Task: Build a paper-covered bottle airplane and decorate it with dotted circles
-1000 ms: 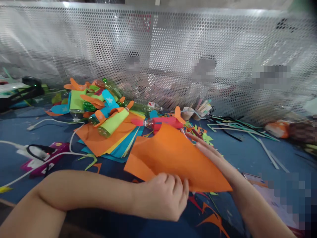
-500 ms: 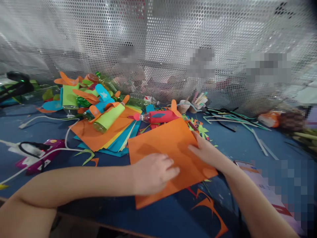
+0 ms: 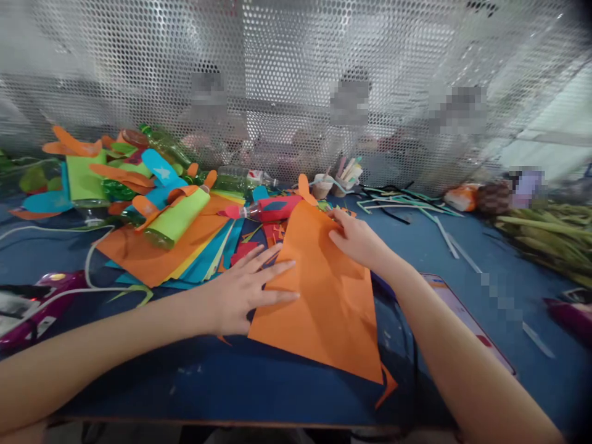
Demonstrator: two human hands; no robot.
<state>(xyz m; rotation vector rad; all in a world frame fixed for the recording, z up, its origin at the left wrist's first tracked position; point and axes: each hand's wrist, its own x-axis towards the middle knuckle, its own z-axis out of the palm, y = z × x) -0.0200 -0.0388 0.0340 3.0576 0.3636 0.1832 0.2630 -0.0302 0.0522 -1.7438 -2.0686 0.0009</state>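
Observation:
A sheet of orange paper (image 3: 319,296) lies at a slant in front of me. My left hand (image 3: 243,290) is open, its fingers spread across the sheet's left edge. At the upper right edge my right hand (image 3: 358,240) pinches the paper, the thumb on top and some fingertips hidden. Just beyond the sheet is a bottle wrapped in red paper (image 3: 280,208) with an orange fin. Left of it, a stack of coloured paper (image 3: 134,250) carries a bottle wrapped in lime green paper (image 3: 178,219). An orange scrap (image 3: 388,385) pokes out near the sheet's lower right corner.
More decorated bottles (image 3: 86,176) pile up at the left. A purple device with cables (image 3: 55,302) sits at the left edge. Cups of pens (image 3: 346,176) and loose strips (image 3: 407,206) are at the back. A phone (image 3: 467,320) lies beside my right forearm; perforated metal (image 3: 287,55) stands behind.
The orange sheet has turned clockwise. My left hand has moved from on top of it to its left edge, fingers now spread. My right hand stays at the upper right edge. The view has shifted right.

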